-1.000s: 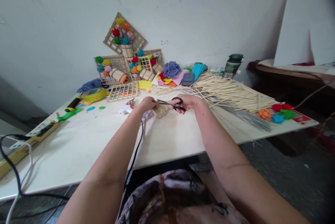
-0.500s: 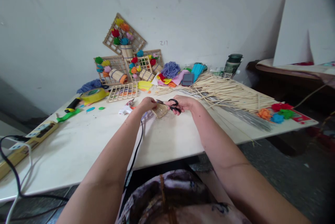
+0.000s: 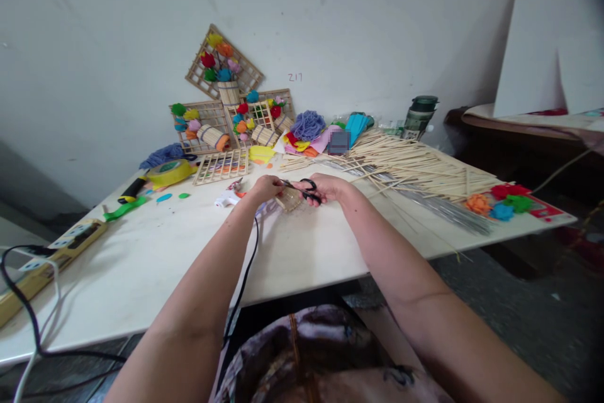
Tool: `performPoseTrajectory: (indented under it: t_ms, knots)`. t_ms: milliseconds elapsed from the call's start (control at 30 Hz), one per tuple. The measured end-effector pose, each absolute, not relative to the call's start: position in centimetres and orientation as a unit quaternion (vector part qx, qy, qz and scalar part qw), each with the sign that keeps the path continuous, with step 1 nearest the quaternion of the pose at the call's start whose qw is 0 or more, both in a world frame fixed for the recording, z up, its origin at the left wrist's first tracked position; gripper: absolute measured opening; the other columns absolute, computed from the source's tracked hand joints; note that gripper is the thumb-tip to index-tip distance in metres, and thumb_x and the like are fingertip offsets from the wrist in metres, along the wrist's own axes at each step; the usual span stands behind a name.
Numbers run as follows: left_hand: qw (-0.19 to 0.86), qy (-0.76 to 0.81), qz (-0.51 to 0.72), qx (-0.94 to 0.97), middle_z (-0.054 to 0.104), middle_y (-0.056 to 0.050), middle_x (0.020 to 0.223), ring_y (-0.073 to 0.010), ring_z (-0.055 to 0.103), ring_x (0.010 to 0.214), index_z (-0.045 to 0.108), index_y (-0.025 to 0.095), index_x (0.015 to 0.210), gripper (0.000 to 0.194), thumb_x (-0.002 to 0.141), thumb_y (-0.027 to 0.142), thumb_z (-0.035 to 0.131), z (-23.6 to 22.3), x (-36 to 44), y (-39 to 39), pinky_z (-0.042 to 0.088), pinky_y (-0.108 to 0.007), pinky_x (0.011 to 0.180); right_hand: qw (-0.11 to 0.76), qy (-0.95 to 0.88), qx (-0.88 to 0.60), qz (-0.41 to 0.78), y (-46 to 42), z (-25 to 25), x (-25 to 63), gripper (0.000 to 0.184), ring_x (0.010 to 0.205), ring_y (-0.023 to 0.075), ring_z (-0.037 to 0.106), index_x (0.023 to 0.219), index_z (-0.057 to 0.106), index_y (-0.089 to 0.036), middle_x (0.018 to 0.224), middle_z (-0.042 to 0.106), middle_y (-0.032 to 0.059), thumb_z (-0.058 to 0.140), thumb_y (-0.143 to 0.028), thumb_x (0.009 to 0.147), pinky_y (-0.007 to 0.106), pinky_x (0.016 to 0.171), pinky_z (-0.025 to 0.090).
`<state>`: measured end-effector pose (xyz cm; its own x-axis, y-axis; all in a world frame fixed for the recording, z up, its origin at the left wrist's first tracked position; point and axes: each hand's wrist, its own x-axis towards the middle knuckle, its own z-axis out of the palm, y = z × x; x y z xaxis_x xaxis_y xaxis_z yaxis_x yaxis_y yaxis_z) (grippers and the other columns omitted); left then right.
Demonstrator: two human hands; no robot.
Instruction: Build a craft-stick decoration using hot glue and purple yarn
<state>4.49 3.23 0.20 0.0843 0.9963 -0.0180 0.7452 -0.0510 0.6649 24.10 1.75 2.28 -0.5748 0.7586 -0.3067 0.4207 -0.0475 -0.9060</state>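
Note:
A pair of black-handled scissors (image 3: 309,190) is in my right hand (image 3: 329,187), with its blades pointing left. My left hand (image 3: 267,188) has its fingers pinched together at the blade tips; what is between them is too small to make out. Under the blades, a small tan piece (image 3: 289,200) rests close to the table. Beside my left wrist lies a white glue gun (image 3: 227,197), partly hidden by the forearm, with a black cord running toward me.
Bamboo-stick lattices (image 3: 221,166) with bright flowers stand against the wall. Loose sticks (image 3: 425,167) and thin wires (image 3: 450,214) cover the right side. Yellow tape (image 3: 172,171), a black-and-yellow-handled tool (image 3: 132,190) and a power strip (image 3: 70,242) lie left. Purple yarn (image 3: 309,125) sits behind.
My right hand and the scissors have shifted slightly left, and the scissor handles have turned a little. My left hand stays almost in place, still pinched.

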Motion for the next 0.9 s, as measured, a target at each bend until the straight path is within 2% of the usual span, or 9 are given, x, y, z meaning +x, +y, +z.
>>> performPoseTrajectory:
  t_ms: [267,467,700,900]
  knots:
    - [0.253,0.618,0.240,0.705,0.064,-0.002,0.061,-0.0135,0.055,0.060,0.062,0.015,0.066,0.011,0.065,0.019,0.052,0.1,4.3,3.0,0.041,-0.022,0.058,0.174,-0.682,-0.418,0.574,1.5,1.9,23.7,0.061,0.035,0.0071,0.048,0.066,0.052,-0.012,0.045,0.057,0.0026,0.058,-0.073,0.064,0.016,0.028,0.026]
    - [0.237,0.642,0.224,0.694,0.062,0.001,0.059,-0.0127,0.053,0.059,0.063,0.015,0.066,0.012,0.063,0.015,0.052,0.7,4.7,2.5,0.039,-0.022,0.058,0.181,-0.687,-0.463,0.529,1.5,1.9,23.2,0.056,0.032,0.0068,0.047,0.064,0.050,-0.013,0.042,0.055,0.0013,0.063,-0.067,0.065,0.016,0.027,0.025]
    - [0.211,0.639,0.226,0.704,0.060,0.001,0.057,-0.0122,0.052,0.057,0.064,0.015,0.065,0.011,0.068,0.015,0.053,1.1,5.2,1.6,0.039,-0.022,0.058,0.193,-0.683,-0.444,0.546,1.8,1.9,23.4,0.049,0.031,0.0062,0.045,0.077,0.049,-0.016,0.044,0.054,-0.0031,0.066,-0.061,0.067,0.014,0.025,0.023]
    - [0.201,0.616,0.235,0.724,0.061,0.000,0.060,-0.0131,0.053,0.057,0.066,0.016,0.070,0.014,0.069,0.019,0.053,-0.2,4.5,2.7,0.040,-0.022,0.057,0.179,-0.661,-0.429,0.589,2.2,1.5,23.6,0.052,0.031,0.0057,0.044,0.077,0.047,-0.016,0.044,0.054,-0.0020,0.063,-0.065,0.067,0.014,0.027,0.024]
